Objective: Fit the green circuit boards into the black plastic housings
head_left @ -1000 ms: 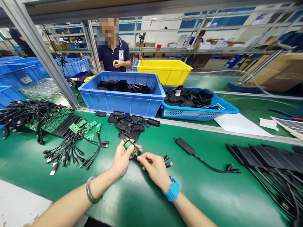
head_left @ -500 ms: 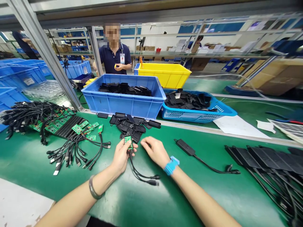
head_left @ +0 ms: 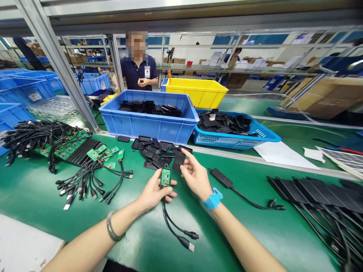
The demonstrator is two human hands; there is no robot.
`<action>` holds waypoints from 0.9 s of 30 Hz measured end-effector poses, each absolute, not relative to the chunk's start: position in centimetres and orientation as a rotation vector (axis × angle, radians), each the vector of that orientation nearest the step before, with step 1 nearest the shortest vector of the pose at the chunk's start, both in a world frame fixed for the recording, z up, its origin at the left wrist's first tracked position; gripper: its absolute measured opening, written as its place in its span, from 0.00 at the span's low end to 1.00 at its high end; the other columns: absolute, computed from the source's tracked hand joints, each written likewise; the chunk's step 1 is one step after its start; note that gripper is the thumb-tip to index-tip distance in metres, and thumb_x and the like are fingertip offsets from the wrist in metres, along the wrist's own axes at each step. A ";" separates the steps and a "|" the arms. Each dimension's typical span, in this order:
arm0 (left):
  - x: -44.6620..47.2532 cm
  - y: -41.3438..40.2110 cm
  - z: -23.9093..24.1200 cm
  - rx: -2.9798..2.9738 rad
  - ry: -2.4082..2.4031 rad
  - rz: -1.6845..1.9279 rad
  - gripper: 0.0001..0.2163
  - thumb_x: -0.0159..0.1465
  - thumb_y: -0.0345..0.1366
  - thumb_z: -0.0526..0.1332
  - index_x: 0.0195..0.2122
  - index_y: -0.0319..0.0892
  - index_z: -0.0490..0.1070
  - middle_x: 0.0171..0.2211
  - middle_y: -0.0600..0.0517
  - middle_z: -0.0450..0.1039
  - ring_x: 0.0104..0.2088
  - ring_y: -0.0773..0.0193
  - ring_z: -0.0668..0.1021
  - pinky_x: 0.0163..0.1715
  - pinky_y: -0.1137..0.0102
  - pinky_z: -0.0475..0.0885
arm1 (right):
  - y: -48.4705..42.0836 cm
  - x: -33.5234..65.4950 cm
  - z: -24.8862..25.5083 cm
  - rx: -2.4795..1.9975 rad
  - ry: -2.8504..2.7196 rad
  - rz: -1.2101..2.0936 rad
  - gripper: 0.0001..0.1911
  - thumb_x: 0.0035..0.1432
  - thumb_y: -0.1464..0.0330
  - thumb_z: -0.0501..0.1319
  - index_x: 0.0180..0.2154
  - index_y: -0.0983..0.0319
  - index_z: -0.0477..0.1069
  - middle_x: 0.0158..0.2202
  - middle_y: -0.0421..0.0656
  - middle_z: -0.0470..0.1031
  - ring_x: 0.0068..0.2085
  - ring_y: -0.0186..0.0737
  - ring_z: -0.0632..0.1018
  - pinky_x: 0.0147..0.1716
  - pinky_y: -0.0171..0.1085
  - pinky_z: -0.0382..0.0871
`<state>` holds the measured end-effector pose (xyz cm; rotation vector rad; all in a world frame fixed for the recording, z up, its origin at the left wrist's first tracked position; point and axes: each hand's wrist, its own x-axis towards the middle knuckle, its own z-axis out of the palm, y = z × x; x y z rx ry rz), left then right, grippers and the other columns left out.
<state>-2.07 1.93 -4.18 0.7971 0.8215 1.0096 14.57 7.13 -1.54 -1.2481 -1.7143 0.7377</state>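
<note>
My left hand (head_left: 154,192) grips a small green circuit board (head_left: 165,177) seated in a black shell, held upright above the green bench. Two black cables (head_left: 177,228) hang from it and end in plugs on the mat. My right hand (head_left: 195,175), with a blue wristband, pinches a flat black plastic cover (head_left: 178,161) just right of the board. Right behind both hands lies a loose pile of black covers (head_left: 154,151).
A blue crate (head_left: 147,124) and a blue basket (head_left: 269,134) of black covers stand behind, with a yellow bin (head_left: 198,90) further back. Green boards with cables (head_left: 93,170) lie left. A finished black adapter (head_left: 224,177) and stacked ones (head_left: 317,192) lie right. A person (head_left: 138,71) stands opposite.
My right hand let go of the board, reached to the pile and now lifts a black cover. My left hand turned the board upright, its cables now dangling.
</note>
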 end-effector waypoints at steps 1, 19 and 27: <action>-1.9 1.9 -4.2 0.827 0.821 0.997 0.32 0.52 0.38 0.71 0.54 0.47 0.57 0.44 0.44 0.74 0.28 0.62 0.81 0.25 0.70 0.74 | 6.2 14.8 -1.4 -1.221 -1.617 0.895 0.26 0.59 0.68 0.55 0.59 0.59 0.59 0.32 0.38 0.70 0.27 0.34 0.72 0.25 0.34 0.70; -1.8 1.5 -3.9 0.904 0.714 0.807 0.29 0.47 0.32 0.74 0.50 0.41 0.70 0.37 0.47 0.78 0.31 0.64 0.80 0.35 0.70 0.74 | 2.0 14.7 -2.5 -1.220 -1.534 1.150 0.18 0.57 0.64 0.59 0.49 0.61 0.68 0.28 0.38 0.68 0.27 0.35 0.73 0.27 0.35 0.71; -1.6 1.0 -3.5 1.142 0.851 0.847 0.28 0.56 0.34 0.66 0.59 0.45 0.64 0.38 0.47 0.77 0.32 0.61 0.80 0.30 0.70 0.76 | 2.4 14.6 -2.7 -1.188 -1.389 1.414 0.21 0.61 0.54 0.54 0.47 0.61 0.66 0.29 0.38 0.68 0.24 0.33 0.71 0.22 0.32 0.67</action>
